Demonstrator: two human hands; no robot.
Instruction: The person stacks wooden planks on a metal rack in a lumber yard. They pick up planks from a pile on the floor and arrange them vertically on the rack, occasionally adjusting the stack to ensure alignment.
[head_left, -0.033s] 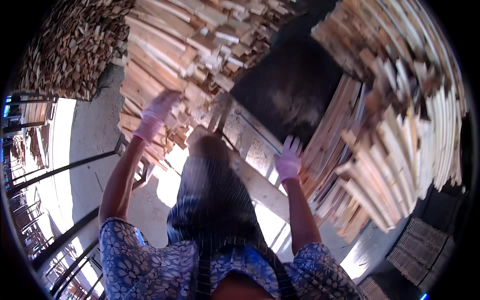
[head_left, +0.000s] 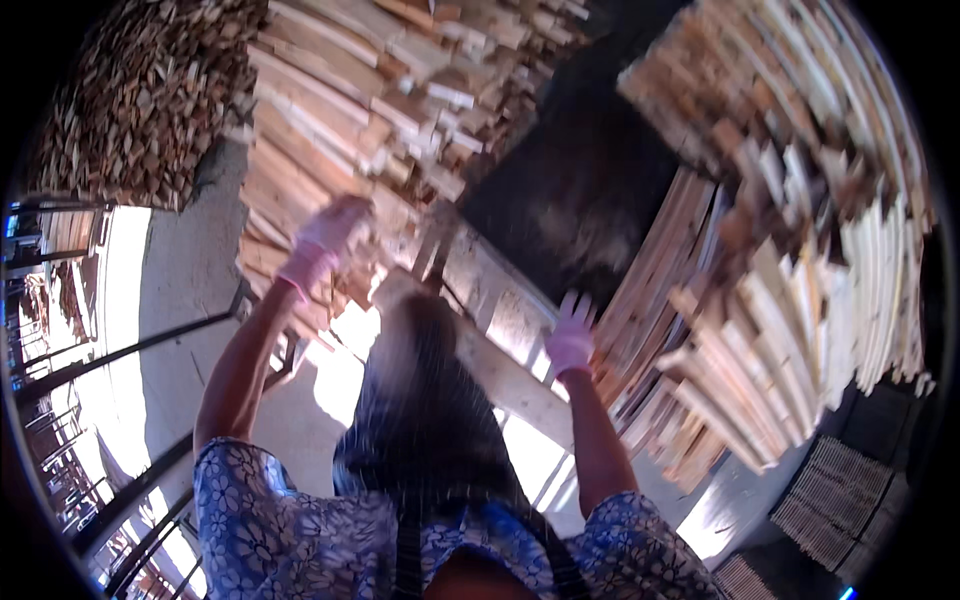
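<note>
My left hand, in a pink glove, is at the near end of a large stack of wooden strips. Its fingers are blurred, and whether they grip a strip cannot be made out. My right hand, gloved in pink too, has its fingers stretched out and apart, with nothing seen in it. It is by the near edge of a dark flat surface, just left of some long reddish boards. Between my hands runs a pale wooden beam.
More pale strips are piled at the right. A heap of small wood pieces rises at the far left. Black metal bars cross the left side, and slatted panels lie at the lower right.
My left hand is slightly lower and farther right in the picture. My right hand also sits a little lower, its fingers still stretched out.
</note>
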